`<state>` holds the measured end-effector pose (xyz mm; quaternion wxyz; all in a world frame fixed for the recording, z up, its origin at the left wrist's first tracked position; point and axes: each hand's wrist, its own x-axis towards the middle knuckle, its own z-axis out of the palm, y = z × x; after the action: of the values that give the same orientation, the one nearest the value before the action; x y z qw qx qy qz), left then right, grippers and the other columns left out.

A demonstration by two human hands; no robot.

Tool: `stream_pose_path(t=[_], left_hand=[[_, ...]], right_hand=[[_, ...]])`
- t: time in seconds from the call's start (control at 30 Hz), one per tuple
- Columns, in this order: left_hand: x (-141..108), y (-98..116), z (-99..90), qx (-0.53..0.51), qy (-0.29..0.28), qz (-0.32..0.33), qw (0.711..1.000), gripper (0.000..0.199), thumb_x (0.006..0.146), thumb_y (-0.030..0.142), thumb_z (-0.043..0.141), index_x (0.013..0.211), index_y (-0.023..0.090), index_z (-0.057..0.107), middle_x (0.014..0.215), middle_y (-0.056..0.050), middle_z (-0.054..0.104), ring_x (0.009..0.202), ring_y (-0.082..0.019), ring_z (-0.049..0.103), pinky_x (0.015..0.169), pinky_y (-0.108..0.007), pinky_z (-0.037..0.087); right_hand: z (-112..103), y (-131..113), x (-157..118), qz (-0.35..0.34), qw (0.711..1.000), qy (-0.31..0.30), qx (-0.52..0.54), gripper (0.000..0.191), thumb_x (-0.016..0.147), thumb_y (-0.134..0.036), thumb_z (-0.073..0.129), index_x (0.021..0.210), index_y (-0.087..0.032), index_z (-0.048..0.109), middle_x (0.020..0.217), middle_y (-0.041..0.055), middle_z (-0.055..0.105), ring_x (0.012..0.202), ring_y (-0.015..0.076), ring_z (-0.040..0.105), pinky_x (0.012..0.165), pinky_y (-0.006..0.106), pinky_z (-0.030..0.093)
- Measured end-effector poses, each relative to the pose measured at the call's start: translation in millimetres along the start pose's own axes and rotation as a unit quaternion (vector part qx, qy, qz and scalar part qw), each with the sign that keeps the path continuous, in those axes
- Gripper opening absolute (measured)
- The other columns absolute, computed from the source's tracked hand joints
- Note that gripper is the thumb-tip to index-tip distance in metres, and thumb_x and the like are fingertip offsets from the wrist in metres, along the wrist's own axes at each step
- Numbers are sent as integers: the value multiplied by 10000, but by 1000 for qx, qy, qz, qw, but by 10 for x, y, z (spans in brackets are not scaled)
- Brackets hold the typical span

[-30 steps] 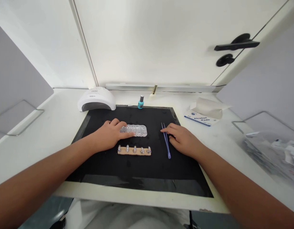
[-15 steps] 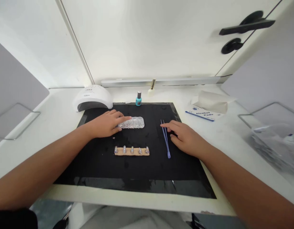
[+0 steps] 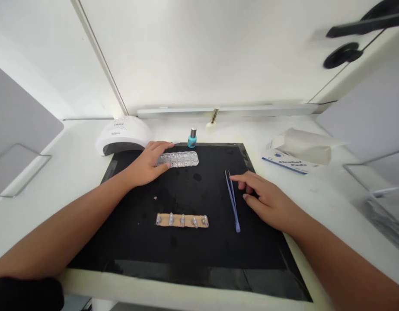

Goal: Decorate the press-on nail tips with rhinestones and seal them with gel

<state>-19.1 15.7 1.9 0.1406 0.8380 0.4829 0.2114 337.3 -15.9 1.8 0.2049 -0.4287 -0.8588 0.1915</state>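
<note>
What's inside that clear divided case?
Small shiny pieces show inside the clear case; the left hand covers part of its left end, hiding whatever lies there.

A white domed device (image 3: 123, 134) sat at the back left of the pale bench (image 3: 319, 194), with a teal bottle (image 3: 192, 139) standing to its right by the far edge of the black mat (image 3: 199, 255) and a gold-capped bottle (image 3: 212, 121) just behind, near a long pale rail (image 3: 173, 113). On the right lay an open Alcohol Pads box (image 3: 288, 162), its flap raised. Beyond stood a white panel (image 3: 199, 52) with a black handle (image 3: 364, 28) at upper right, while a thin wire frame (image 3: 29, 179) showed at far left.
</note>
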Motion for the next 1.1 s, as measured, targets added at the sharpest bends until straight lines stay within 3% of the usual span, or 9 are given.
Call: stream_pose_path(t=[0.1, 0.2, 0.37, 0.53, 0.67, 0.83, 0.97, 1.1], left_hand=[[173, 18, -32, -47, 41, -61, 996, 496, 954, 289, 463, 1430, 182, 373, 1428, -132, 476, 1287, -253, 481, 1083, -454, 427], [440, 46, -25, -75, 43, -99, 991, 456, 951, 312, 553, 1372, 168, 452, 1350, -136, 537, 1168, -256, 574, 974, -459, 513], [855, 83, 70, -92, 9, -130, 987, 363, 952, 332, 593, 1268, 159, 553, 1269, -109, 580, 1080, -235, 614, 901, -444, 552], [1064, 84, 195, -88, -59, -130, 986, 332, 953, 335, 592, 1223, 143, 576, 1198, -98, 614, 1020, -216, 634, 864, -418, 565], [1062, 86, 271, -87, -82, -119, 986, 328, 948, 344, 597, 1202, 136, 590, 1193, -90, 617, 1027, -228, 632, 867, -419, 562], [1076, 17, 254, -93, -48, -106, 989, 268, 901, 340, 652, 1059, 124, 642, 1055, -66, 652, 936, -194, 629, 842, -390, 538], [977, 15, 36, -108, 27, -79, 991, 262, 739, 316, 737, 911, 122, 701, 873, -19, 661, 844, -162, 573, 835, -330, 456], [570, 134, -269, -125, 79, -73, 986, 304, 706, 337, 742, 906, 115, 685, 833, -16, 644, 771, -146, 555, 772, -310, 436]], right_hand=[[-12, 12, -30, 2, 1000, 21, 8, 479, 754, -90, 457, 1189, -243, 586, 876, 48, 594, 761, 203, 597, 690, 342, 512], [-21, 26, -57, 2, 999, 41, 7, 440, 768, -81, 449, 1156, -241, 583, 852, 40, 583, 734, 194, 593, 682, 344, 520], [-31, 63, -95, -1, 999, 44, 7, 445, 786, -71, 444, 1170, -254, 575, 820, 25, 570, 700, 183, 597, 642, 326, 534], [-9, 46, -127, -6, 999, 42, 6, 438, 797, -76, 459, 1179, -253, 579, 849, 35, 586, 731, 185, 608, 648, 319, 540], [38, -31, -125, 6, 999, 36, 21, 448, 792, -80, 456, 1197, -231, 575, 838, 41, 571, 749, 192, 593, 679, 323, 521], [48, -63, -42, 11, 999, 27, 40, 399, 772, -99, 487, 1134, -216, 609, 821, 32, 549, 693, 175, 538, 661, 306, 480], [27, -81, -10, 3, 999, 34, 35, 408, 767, -92, 484, 1134, -220, 611, 810, 24, 543, 661, 162, 523, 626, 293, 464], [46, -99, -2, -14, 998, 62, 29, 382, 786, -95, 479, 1126, -219, 602, 796, 22, 547, 676, 170, 545, 629, 300, 470]])
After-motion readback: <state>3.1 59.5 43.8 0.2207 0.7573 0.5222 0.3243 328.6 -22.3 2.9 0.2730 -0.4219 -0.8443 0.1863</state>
